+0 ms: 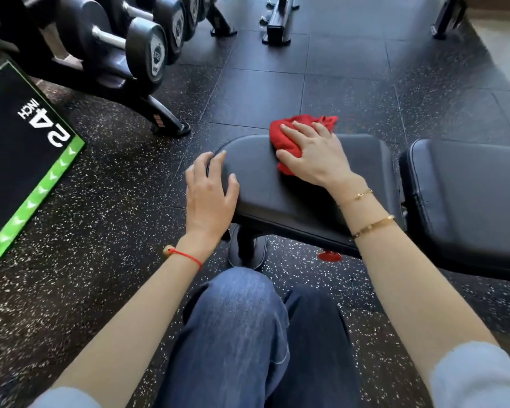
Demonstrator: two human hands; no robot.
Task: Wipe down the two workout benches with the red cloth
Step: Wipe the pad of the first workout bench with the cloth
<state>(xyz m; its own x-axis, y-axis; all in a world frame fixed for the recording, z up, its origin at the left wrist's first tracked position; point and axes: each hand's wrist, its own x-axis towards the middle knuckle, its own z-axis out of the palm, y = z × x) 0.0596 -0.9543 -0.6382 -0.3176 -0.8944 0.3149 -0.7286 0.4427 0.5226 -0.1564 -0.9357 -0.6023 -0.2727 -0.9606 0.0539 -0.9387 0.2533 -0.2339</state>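
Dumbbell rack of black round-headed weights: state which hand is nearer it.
Left. The left hand rests on the bench seat's end, below the dumbbell rack; the right hand presses the red cloth farther right.

A black padded bench surface (277,187) stands on a dark speckled rubber floor (100,201). A crumpled red cloth (289,136) lies on the surface's far edge, under the right hand (315,154). The left hand (209,192) rests on its rounded left end. A second black pad (468,195) sits just beside it, to the right.

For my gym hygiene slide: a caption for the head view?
Right hand presses red cloth on bench seat pad; left hand steadies its end.
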